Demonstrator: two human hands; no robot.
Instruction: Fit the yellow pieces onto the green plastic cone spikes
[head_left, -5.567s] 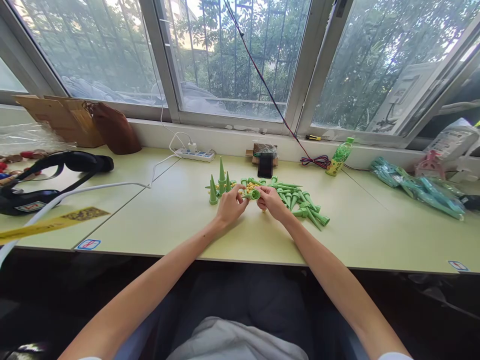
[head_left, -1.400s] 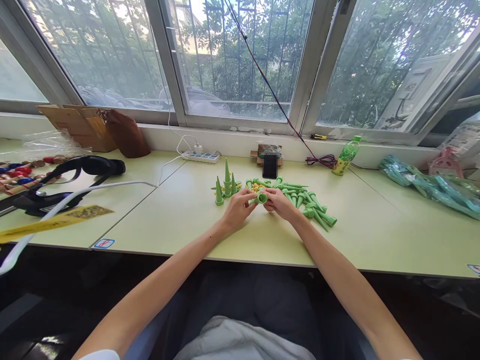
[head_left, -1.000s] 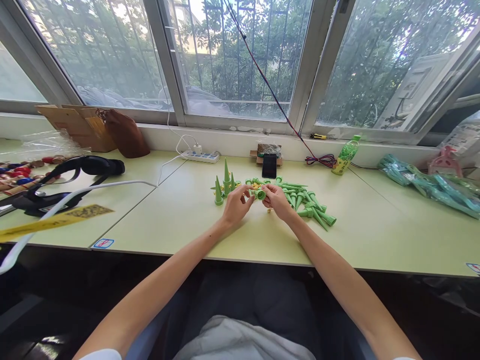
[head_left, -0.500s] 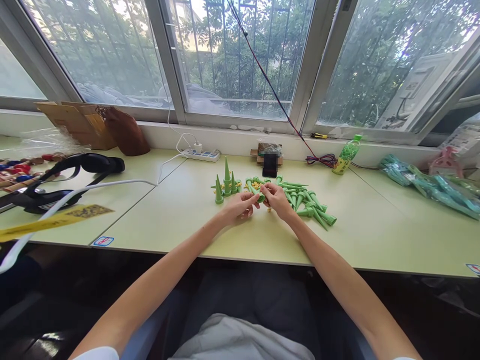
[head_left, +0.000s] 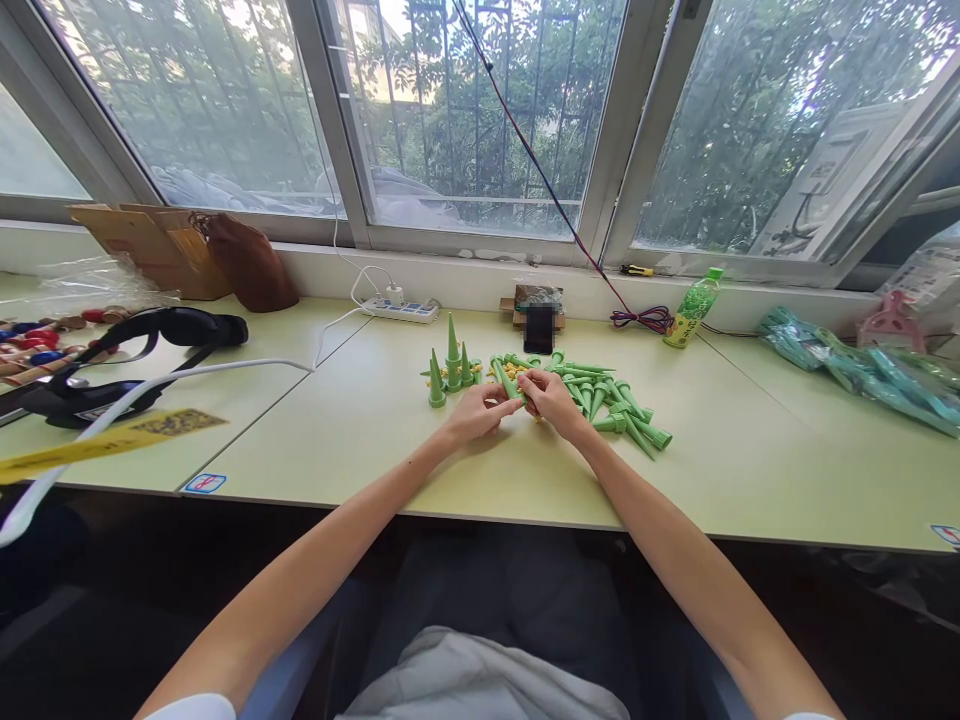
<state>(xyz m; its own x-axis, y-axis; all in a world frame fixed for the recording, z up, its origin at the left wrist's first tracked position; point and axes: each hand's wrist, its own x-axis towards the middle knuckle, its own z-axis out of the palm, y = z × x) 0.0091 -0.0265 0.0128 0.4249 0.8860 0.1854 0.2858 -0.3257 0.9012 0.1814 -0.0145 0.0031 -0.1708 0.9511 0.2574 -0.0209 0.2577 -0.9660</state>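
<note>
My left hand [head_left: 474,414] and my right hand [head_left: 550,399] meet over the pale green desk [head_left: 360,420], both pinched on one green plastic cone spike [head_left: 507,381] that points away toward the window. Right of my hands lies a loose pile of green cone spikes [head_left: 616,404]. Three assembled green cones [head_left: 448,362] stand upright to the left of my hands. Small yellow pieces [head_left: 498,371] are scattered between the standing cones and the pile.
A phone [head_left: 538,329] leans at the back by the sill, with a power strip [head_left: 397,311] and a green bottle [head_left: 694,308] to either side. A black strap device [head_left: 127,350] and white cable [head_left: 187,375] lie left. Teal packets [head_left: 847,365] lie right.
The cone in my hands has turned from showing its open round end toward me to pointing away. My hands have lowered a little toward the desk.
</note>
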